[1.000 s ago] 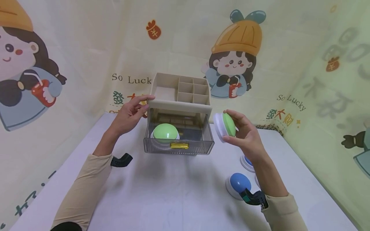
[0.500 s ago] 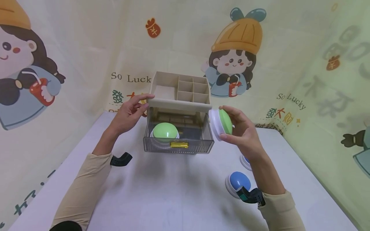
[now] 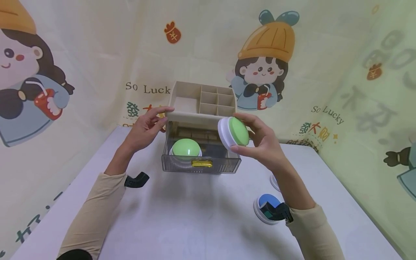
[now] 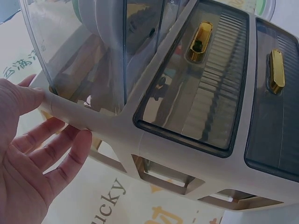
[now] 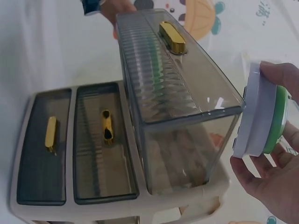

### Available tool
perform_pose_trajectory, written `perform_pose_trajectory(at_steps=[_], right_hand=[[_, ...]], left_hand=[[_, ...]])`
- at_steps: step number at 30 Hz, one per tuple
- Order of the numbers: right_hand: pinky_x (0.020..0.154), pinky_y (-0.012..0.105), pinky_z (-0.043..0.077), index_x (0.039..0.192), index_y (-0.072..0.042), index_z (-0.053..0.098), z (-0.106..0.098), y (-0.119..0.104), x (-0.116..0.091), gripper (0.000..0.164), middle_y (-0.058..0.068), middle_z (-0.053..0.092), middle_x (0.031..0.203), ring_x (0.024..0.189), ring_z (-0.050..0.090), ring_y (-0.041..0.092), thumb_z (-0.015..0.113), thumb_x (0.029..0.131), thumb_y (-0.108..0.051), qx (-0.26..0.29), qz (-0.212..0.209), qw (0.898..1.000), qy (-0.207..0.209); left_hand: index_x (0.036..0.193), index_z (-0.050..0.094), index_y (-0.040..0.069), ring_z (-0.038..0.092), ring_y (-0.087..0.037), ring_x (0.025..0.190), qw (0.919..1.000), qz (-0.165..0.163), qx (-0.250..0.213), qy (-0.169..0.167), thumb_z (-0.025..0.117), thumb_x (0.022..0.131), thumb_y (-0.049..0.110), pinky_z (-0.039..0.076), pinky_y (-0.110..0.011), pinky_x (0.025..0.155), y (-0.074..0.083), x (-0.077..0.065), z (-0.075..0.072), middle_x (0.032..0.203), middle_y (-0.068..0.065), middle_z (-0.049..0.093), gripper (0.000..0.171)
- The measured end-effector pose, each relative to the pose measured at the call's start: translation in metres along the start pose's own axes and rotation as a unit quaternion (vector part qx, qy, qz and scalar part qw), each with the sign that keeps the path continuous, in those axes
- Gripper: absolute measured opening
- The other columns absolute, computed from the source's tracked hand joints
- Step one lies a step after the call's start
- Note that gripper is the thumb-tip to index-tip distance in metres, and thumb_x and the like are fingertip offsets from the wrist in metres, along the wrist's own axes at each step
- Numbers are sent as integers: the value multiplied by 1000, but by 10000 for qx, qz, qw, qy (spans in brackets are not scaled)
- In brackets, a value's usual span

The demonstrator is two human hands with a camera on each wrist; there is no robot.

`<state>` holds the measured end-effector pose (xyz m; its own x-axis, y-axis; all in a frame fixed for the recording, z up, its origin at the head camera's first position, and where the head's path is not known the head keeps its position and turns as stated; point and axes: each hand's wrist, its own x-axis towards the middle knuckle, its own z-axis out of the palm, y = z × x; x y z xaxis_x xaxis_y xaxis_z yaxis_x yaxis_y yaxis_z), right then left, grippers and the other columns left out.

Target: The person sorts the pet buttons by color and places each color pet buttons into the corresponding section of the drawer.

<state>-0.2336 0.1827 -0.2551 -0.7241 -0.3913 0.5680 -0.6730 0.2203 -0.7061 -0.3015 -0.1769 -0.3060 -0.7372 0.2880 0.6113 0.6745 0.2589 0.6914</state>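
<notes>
My right hand (image 3: 260,142) grips a green-topped buzzer button (image 3: 238,131) with a white base, tilted on its side over the right part of the open drawer. That clear grey drawer (image 3: 224,164) is the top one of a beige drawer organizer (image 3: 203,116) and has a gold handle. A second green buzzer button (image 3: 186,147) sits dome up in the drawer's left half. My left hand (image 3: 143,128) holds the organizer's upper left edge; in the left wrist view, its thumb and fingers (image 4: 70,163) lie about the frame. The right wrist view shows the held buzzer's base (image 5: 254,112) beside the drawer.
Two lower drawers (image 5: 105,144) of the organizer are shut. Its top has several small compartments (image 3: 208,98). A blue buzzer button (image 3: 269,199) stands on the white table (image 3: 201,216) at right, partly behind the right wrist camera; another white base (image 3: 274,182) shows behind the forearm.
My right hand has moved left with the green buzzer button, from beside the drawer to over its right part. The left hand stays on the organizer.
</notes>
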Motion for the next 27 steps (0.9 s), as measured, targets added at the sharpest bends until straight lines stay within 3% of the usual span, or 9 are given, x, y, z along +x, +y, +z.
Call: perform_pose_trajectory(at_steps=[7,14,27], right_hand=[[111,51,43,148,-16,52,4,-1,9,83,-4,53,145,129,50,19,88,73,-5,-400,115,9988,-267],[108,55,44,145,-18,55,4,-3,20,76,-2,54,144,125,49,18,87,77,-12,-825,79,9932,-816],[102,50,47,143,-13,56,11,1,24,73,-2,55,139,122,51,18,87,78,-17,-1125,-83,9832,-1431]], left_hand=[[145,56,16,63,-18,98,10000,37,-38,-32,54,106,9,55,-24,80,-2,1,1,143,-8,55,40],[145,57,18,62,-20,100,10000,8,34,12,55,106,9,55,-23,80,-1,0,0,144,-7,55,40],[145,57,17,63,-20,99,9999,64,83,12,54,106,8,55,-23,80,1,-1,0,145,-7,55,41]])
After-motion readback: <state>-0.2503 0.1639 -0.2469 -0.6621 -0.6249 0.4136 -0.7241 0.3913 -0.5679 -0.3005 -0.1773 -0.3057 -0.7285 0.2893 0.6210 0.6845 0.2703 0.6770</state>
